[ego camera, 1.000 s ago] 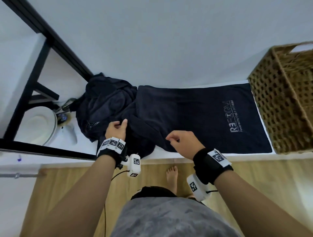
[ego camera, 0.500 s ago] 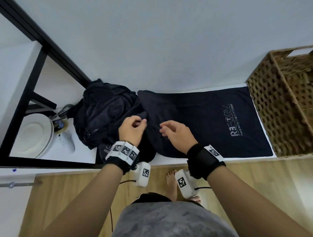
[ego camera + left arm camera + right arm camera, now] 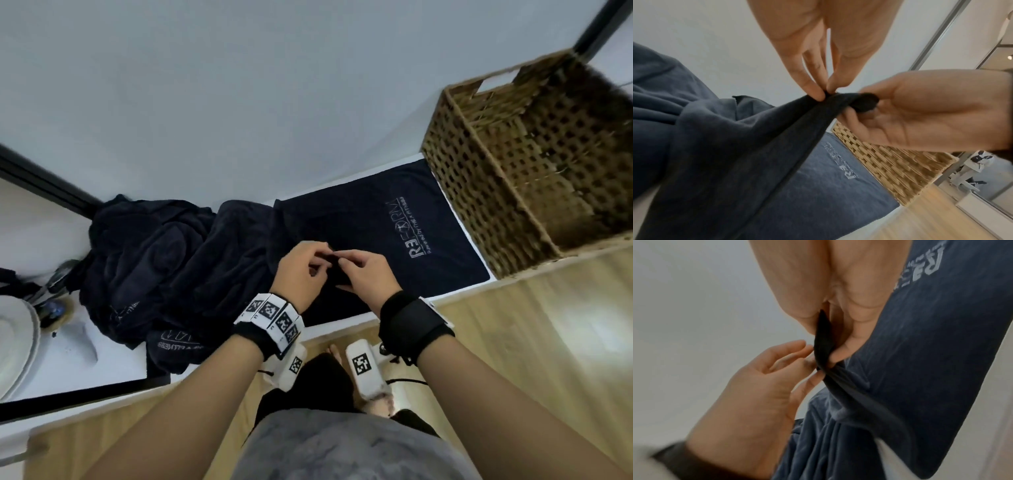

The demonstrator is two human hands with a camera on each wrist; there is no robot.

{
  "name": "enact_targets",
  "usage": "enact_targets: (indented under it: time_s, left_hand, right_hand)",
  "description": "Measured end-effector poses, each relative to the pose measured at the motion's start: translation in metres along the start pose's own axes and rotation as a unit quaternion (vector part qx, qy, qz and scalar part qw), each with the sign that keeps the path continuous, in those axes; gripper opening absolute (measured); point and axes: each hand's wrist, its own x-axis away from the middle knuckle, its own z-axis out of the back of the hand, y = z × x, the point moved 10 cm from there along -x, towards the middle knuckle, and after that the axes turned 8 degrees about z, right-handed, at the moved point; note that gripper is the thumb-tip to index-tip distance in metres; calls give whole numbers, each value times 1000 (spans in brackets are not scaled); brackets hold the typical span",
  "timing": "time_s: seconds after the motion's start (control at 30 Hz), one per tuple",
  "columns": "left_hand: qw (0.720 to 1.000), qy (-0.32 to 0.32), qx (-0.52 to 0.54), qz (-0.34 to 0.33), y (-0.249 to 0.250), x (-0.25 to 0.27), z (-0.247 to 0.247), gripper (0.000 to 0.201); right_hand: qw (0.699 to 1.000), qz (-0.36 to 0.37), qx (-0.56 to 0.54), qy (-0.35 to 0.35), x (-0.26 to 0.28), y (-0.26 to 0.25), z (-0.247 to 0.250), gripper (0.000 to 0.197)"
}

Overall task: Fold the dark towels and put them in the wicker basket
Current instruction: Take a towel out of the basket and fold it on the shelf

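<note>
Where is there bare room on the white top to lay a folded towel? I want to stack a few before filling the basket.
Little is free. One bare patch lies at the near left, between the plate and the towel pile. Only thin strips border the flat towel. The middle is crowded: both the left hand and the right hand pinch a towel edge there. The basket fills the right end.

A: The dark towel [image 3: 370,222] reads as soft matt terry cloth, pale lettering printed flat on it.

B: And the wicker basket [image 3: 486,192] is rough woven fibre, open lattice, dry-looking. Floor [image 3: 534,342] below: smooth pale wood, slight sheen.
</note>
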Motion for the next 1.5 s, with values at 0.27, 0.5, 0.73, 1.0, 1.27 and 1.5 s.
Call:
enact_targets:
  time_s: [0.27, 0.5, 0.73, 1.0, 1.27, 1.5]
  left_hand:
    - [923, -267, -271, -64, 8, -65, -81, 52]
    - [833, -247, -482, -114, 14, -152, -102, 29]
    - [849, -158, -483, -147, 62, -235, -104, 13]
    - [954, -102, -248, -135, 113, -304, -151, 35]
    - [950, -148, -264, -78, 64, -345, -223, 37]
    - [937, -223, -266, -33, 64, -360, -253, 38]
  right_hand:
    - [991, 51, 119, 16, 10, -14, 61, 27]
    - [957, 20, 211, 200, 25, -3, 153, 22]
    - [904, -40, 138, 402, 51, 31, 225, 12]
    - [840, -157, 134, 502, 53, 67, 275, 22]
    - [824, -207, 52, 526, 33, 127, 288, 10]
    - [793, -235, -4, 562, 26, 145, 292, 17]
